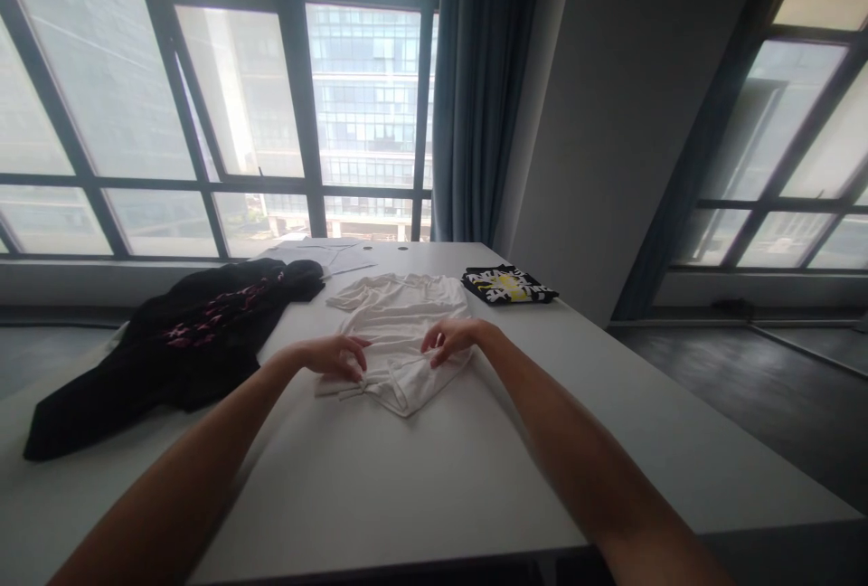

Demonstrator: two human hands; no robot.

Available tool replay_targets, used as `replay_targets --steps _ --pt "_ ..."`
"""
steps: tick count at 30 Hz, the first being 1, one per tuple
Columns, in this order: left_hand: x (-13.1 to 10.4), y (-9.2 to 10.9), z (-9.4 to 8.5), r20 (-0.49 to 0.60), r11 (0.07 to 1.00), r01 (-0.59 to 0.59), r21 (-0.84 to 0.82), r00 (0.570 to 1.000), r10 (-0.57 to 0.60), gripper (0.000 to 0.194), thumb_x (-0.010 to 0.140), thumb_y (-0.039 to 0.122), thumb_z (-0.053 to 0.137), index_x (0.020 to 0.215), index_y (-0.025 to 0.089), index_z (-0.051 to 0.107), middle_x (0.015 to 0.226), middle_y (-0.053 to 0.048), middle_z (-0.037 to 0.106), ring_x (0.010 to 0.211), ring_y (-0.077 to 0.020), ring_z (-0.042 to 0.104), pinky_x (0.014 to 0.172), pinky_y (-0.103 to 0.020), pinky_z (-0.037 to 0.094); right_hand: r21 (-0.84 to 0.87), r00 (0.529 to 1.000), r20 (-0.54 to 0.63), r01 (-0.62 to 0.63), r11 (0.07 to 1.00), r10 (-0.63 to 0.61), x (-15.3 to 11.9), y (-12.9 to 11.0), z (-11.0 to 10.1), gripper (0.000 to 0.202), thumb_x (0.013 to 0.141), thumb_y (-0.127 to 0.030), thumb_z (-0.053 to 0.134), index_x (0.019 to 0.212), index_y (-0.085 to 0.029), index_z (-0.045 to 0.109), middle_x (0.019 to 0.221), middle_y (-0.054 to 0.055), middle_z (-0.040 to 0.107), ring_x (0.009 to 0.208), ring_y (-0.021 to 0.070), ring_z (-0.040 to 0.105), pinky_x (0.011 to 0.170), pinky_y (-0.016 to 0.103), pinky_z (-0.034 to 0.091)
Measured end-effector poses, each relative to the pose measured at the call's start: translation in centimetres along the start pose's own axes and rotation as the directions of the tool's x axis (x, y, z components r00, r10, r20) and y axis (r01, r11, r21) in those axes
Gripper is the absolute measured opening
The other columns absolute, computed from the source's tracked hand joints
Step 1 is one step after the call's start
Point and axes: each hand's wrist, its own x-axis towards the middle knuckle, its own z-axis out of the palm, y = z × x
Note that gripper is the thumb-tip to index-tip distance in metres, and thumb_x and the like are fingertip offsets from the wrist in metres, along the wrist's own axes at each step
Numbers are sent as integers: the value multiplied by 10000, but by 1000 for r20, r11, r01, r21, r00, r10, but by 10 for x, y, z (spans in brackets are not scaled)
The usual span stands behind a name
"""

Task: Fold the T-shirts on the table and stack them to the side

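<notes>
one white shirt (407, 301) lies on the tabletop (407, 505), spread but rumpled along its near edge, seemingly part-folded. the left hand (339, 356) and right hand (448, 339) rest half-curled there; whether either grips cloth, i cannot tell. right of the white shirt, one bundle (508, 285) looks finished; left, one black garment (210, 324) lies unfolded.

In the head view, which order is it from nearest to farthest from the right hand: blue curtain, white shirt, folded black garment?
1. White shirt, under the right hand.
2. Folded black garment, ahead, rightward.
3. Blue curtain, beyond the table.
</notes>
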Motion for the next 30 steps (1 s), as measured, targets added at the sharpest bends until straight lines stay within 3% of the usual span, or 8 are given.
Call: replay_targets --steps 2,6,11,14,18,21,25,30 --pt "-1 -1 2 -24 1000 12 -9 1000 -13 520 661 664 744 940 226 767 1519 -80 460 1268 -319 537 982 -341 460 -16 998 -27 57 998 -57 7 -8 8 637 575 -514 864 1137 -236 751 1058 47 694 935 180 623 747 210 462" --pt "6 -1 12 -261 997 -15 -82 965 -7 543 754 701 623 903 191 733 1314 -106 645 1071 -275 641 941 -364 485 -35 984 -117 131 991 -134 20 -21 19 359 649 -401 832 934 -185 792 909 28 695 807 138 607 682 191 442" --pt "5 11 9 -441 949 -120 -290 897 -22 659 774 788 513 910 161 659 1059 -121 748 987 -283 660 873 -401 518 339 968 -201 215 916 -152 -2 -14 -6 351 647 -441 826 800 -145 717 760 5 664 719 124 591 691 222 470" --pt "-12 20 -7 -355 867 -150 -476 934 -33 627 745 788 561 843 171 613 1011 -133 754 1008 -312 673 890 -422 515 583 977 -102 212 784 -189 -34 1 -30 443 592 -467 864 794 -129 661 700 -4 635 643 106 582 672 228 486" --pt "-31 16 -27 -141 800 -108 -591 990 29 628 705 791 601 816 173 615 937 -144 760 928 -327 708 883 -456 522 664 978 -50 183 725 -202 -69 17 -48 575 605 -573 842 891 -107 665 744 45 679 622 126 620 606 224 490" --pt "-21 5 -23 -295 862 -103 -496 954 -56 714 772 829 464 845 146 657 1002 -166 752 884 -308 715 864 -455 535 631 993 -61 114 767 -97 -70 23 -46 618 672 -642 775 965 -108 671 883 109 727 697 166 681 676 262 532" --pt "7 -10 6 -472 991 101 -87 872 -130 678 833 770 421 930 165 714 1029 -129 749 956 -290 694 903 -412 518 566 966 -234 46 823 107 -50 36 -35 536 737 -603 754 976 -127 694 1045 139 731 851 198 712 828 308 537" --pt "12 -23 19 -293 962 204 180 945 -146 793 719 625 705 1367 193 560 1472 -147 504 1354 -315 466 1129 -392 346 387 905 -376 -44 921 201 -35 59 -23 522 734 -510 787 1137 -186 717 1250 118 677 1160 255 625 987 327 473"
